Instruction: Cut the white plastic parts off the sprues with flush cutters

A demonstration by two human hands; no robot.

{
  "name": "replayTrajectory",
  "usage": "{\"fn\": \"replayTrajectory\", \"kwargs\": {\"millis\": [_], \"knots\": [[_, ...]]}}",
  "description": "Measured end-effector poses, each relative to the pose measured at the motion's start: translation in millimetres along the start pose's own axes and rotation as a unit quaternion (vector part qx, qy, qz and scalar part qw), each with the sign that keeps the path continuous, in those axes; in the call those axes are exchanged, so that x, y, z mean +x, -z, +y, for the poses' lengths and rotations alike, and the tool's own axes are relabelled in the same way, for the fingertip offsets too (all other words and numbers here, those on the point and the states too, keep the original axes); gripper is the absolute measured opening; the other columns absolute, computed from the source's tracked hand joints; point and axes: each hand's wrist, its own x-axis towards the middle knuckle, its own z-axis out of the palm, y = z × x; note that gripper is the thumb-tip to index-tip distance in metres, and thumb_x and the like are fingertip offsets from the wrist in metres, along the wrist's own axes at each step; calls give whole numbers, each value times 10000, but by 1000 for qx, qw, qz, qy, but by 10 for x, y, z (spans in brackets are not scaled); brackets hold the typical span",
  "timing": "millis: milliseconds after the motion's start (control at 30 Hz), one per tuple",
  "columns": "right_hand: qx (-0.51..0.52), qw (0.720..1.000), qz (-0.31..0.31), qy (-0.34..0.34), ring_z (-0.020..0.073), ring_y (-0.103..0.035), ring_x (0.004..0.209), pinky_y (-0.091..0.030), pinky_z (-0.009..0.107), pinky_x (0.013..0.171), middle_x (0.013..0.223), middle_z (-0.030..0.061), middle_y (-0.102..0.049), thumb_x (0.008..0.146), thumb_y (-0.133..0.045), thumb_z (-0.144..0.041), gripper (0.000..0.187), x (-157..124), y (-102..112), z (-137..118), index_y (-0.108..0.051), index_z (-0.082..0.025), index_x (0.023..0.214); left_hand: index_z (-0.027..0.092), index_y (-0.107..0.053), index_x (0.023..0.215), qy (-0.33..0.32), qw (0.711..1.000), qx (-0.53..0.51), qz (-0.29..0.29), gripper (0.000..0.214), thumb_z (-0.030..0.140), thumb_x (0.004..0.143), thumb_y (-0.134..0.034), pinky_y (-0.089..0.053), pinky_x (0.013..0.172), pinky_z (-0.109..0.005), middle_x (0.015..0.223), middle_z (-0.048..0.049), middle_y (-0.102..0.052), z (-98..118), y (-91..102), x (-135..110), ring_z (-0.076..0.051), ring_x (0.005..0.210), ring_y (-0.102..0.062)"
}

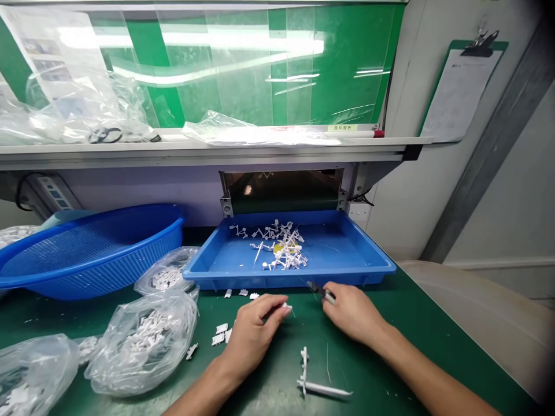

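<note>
My left hand (pixel 254 332) rests on the green table with its fingers curled, pinching a small white plastic part (pixel 287 306) at the fingertips. My right hand (pixel 351 312) lies just right of it, closed round a small dark-tipped tool (pixel 321 290) that points left toward the part. A white plastic sprue (pixel 318 381) lies on the table in front of both hands. Behind them stands a blue tray (pixel 368 254) with a pile of white sprues (pixel 281 245) in it.
Clear bags of white parts (pixel 143 341) lie at the left, with loose white pieces (pixel 221 334) beside them. A blue mesh basket (pixel 87 254) sits at the far left. A shelf with plastic bags (pixel 243 132) runs above, and a clipboard (pixel 463 86) hangs at the right.
</note>
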Motion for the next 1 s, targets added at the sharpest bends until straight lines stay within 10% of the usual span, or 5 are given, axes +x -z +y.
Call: {"fn": "replayTrajectory", "kwargs": {"millis": [300, 533, 700, 867, 1000], "knots": [[222, 913, -281, 196, 199, -516, 1178, -378, 257, 987, 1362, -31, -509, 776, -624, -240, 372, -426, 371, -319, -640, -338, 1135, 166, -669, 914, 32, 962, -19, 271, 235, 393, 866, -635, -481, 581, -213, 708, 5, -628, 326, 1516, -98, -120, 580, -564], [193, 916, -281, 211, 144, -591, 820, -408, 223, 710, 891, -27, -661, 803, -514, -174, 139, -548, -7, -478, -636, -240, 806, 168, -702, 860, 212, 955, 168, 120, 346, 497, 841, -598, -451, 524, -227, 672, -9, -639, 98, 2242, -682, -151, 571, -566], [195, 937, -221, 186, 137, -583, 774, -391, 220, 669, 851, -28, -666, 777, -510, -156, 151, -456, -101, -438, -637, -226, 820, 180, -707, 1065, 184, 949, 220, 129, 396, 482, 827, -611, -478, 785, -310, 930, -67, -719, -167, 1836, -765, -239, 840, -643], [184, 954, -179, 155, 129, -578, 748, -376, 216, 633, 831, -34, -682, 790, -566, -247, 99, -367, -165, -403, -657, -227, 822, 237, -696, 975, -4, 984, 135, -112, 238, 374, 940, -504, -446, 776, -238, 927, -18, -697, 384, 865, -610, -164, 844, -624], [211, 955, -156, 141, 125, -575, 713, -370, 212, 602, 791, -30, -685, 751, -610, -253, 101, -329, -196, -380, -656, -211, 831, 212, -653, 827, 52, 977, 117, -172, 195, 347, 913, -542, -380, 612, -233, 789, 1, -679, 711, 242, -382, -152, 687, -591]]}}
